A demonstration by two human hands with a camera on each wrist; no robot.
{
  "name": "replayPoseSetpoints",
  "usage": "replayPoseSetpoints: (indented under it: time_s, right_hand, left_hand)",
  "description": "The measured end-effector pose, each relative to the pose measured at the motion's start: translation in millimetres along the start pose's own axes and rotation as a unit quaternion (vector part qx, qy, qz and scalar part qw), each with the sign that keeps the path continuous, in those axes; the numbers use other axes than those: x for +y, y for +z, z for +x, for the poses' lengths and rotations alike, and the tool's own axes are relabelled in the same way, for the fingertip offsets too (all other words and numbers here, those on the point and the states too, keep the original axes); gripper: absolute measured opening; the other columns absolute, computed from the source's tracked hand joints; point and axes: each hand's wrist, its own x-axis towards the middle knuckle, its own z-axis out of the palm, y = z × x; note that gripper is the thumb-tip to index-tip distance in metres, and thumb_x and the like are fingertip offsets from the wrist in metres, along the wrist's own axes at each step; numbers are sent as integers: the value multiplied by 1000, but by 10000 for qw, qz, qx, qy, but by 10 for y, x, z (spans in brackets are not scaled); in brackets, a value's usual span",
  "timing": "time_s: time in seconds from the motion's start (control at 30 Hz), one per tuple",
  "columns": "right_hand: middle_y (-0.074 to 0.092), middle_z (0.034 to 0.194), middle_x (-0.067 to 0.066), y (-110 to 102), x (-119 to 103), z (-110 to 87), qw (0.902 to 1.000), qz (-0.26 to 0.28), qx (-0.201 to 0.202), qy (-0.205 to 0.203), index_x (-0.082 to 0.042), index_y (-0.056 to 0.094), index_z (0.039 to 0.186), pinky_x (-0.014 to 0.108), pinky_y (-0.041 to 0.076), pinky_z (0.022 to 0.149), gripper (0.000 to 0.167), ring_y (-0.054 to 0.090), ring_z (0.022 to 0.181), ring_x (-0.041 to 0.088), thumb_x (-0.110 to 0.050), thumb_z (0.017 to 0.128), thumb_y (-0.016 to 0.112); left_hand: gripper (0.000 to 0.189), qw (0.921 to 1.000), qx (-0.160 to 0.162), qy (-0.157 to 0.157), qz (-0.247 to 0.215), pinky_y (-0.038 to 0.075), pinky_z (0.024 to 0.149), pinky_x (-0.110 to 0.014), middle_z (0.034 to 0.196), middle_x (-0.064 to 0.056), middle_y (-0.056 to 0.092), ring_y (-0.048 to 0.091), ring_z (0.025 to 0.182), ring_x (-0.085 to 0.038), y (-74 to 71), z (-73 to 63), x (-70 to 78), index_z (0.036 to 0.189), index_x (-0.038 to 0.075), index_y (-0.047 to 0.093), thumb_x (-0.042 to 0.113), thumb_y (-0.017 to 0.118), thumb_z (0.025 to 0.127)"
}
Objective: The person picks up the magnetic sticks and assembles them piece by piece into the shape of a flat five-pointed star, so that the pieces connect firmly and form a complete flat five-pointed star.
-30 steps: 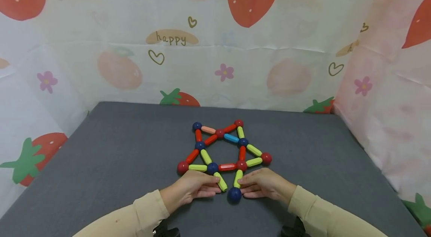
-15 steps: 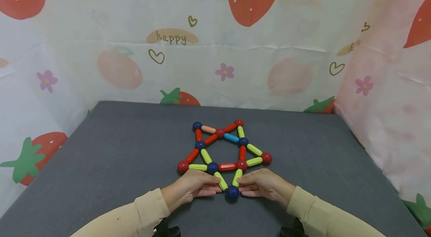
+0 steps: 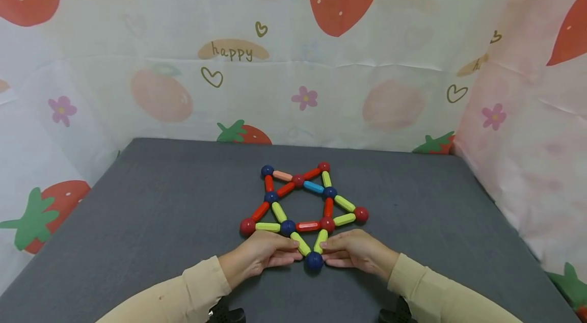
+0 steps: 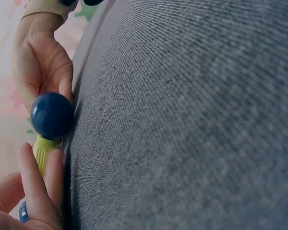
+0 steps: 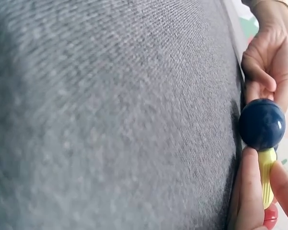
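Observation:
A flat star-shaped figure of magnetic rods and balls lies on the grey table. At its near tip sits a dark blue ball [image 3: 314, 261], where two yellow-green rods meet. My left hand [image 3: 265, 252] pinches the left magnetic rod [image 3: 300, 244] between thumb and fingers. The right magnetic rod [image 3: 320, 241] is pinched by my right hand [image 3: 356, 251], whose fingertips are right at the blue ball. In the left wrist view the blue ball [image 4: 52, 116] stands between both hands. From the right wrist, the yellow-green rod [image 5: 266, 178] shows between thumb and finger, under the blue ball [image 5: 262, 124].
Red balls mark the figure's left point [image 3: 247, 227] and right point [image 3: 361, 214]. Red, blue and orange rods form its far side. The grey tabletop [image 3: 183, 185] spreads around it, and a strawberry-print cloth [image 3: 257, 99] hangs behind and at the sides.
My right hand has moved slightly left, swinging its rod and the blue ball over. The ball now meets the end of the left rod, closing the near point. My left hand stays nearly still.

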Motion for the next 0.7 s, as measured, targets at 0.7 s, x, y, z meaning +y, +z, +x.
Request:
replayPoseSetpoints:
  time_s: [0.7]
  right_hand:
    - [72,110,10,-835,-68,-177,9960,307,537,-638,15,41,141,32,59,89,60,71,94,13,-14,96,66]
  left_hand:
    - [32,9929,347,898,700,62,69,-25,88,-9,77,74,75,-11,-521,-202,181,116,-9,67,10,71,91]
